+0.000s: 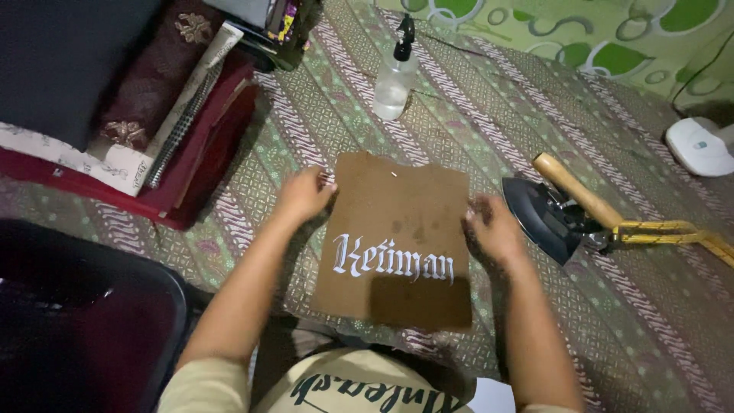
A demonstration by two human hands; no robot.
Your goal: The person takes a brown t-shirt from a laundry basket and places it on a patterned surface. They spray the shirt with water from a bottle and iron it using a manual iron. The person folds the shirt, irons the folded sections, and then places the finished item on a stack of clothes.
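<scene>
- Between the two hands lies a brown shirt (pixel 397 229), folded to a flat rectangle on a patterned cloth (pixel 321 130), white lettering across its lower half.
- Left hand (pixel 303 195) rests on the shirt's upper left edge, fingers curled over the fabric and pinching the corner.
- Right hand (pixel 493 228) sits at the shirt's right edge, fingers bent down onto the fabric; it looks blurred, so I cannot tell whether it grips or only presses.
- Just right of the right hand stands an iron (pixel 547 218), dark soleplate tilted toward the shirt, with a wooden handle (pixel 573 187) sloping up and away.
- From the iron's far side a yellow cord (pixel 673 229) runs off to the right edge.
- Ahead of the hands, beyond the shirt's top edge, a clear spray bottle (pixel 395 76) with a black nozzle stands upright, well apart from both hands.
- Far to the right, past the iron, a white rounded device (pixel 699 145) lies at the cloth's edge.
- Left of the left hand, a stack of folded fabrics (pixel 176 115), dark red and maroon with some gold trim, sits near a dark shape in the corner.
- Below the left arm, a dark bin-like object (pixel 84 321) fills the lower left.
- Beyond the bottle, a green sheet (pixel 581 38) with swirls covers the far area.
- Nearest the camera, the person's pale shirt (pixel 359 386) shows dark lettering.
</scene>
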